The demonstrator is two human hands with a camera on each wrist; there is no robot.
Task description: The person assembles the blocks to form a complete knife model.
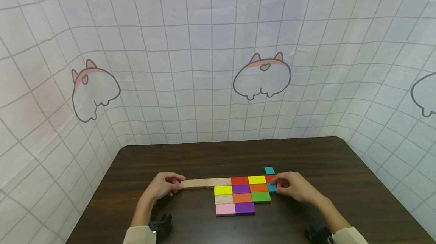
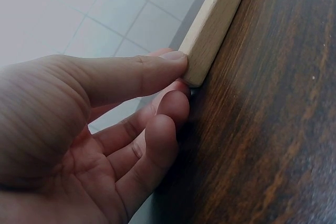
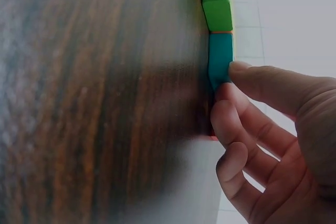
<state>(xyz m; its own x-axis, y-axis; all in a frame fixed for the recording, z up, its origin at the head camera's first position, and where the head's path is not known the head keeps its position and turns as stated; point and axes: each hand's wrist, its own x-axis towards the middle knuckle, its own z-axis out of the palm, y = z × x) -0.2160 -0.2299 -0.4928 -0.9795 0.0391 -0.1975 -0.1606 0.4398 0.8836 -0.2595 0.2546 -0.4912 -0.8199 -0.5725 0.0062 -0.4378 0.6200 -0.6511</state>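
Note:
Flat coloured wooden blocks lie edge to edge in rows. My left hand (image 1: pixel 162 185) is at the left end of the top row, thumb and index finger at the end of a long plain wooden block (image 1: pixel 193 184). In the left wrist view, the thumb touches that block's (image 2: pixel 210 30) corner; the other fingers curl below. At the right side, my right hand (image 1: pixel 295 186) pinches a blue block (image 1: pixel 271 187) beside a partly covered red block (image 1: pixel 269 178). The right wrist view has the thumb on the blue block (image 3: pixel 220 59), next to a green block (image 3: pixel 218 11).
A second plain block (image 1: pixel 218 182) continues the top row. Below lie yellow (image 1: pixel 223 190), purple (image 1: pixel 241 189), orange (image 1: pixel 259 188) and pink (image 1: pixel 225 209) blocks. A separate blue block (image 1: pixel 269 170) sits behind the row. The dark wooden table (image 1: pixel 190 157) meets a gridded cloth backdrop (image 1: pixel 190 85).

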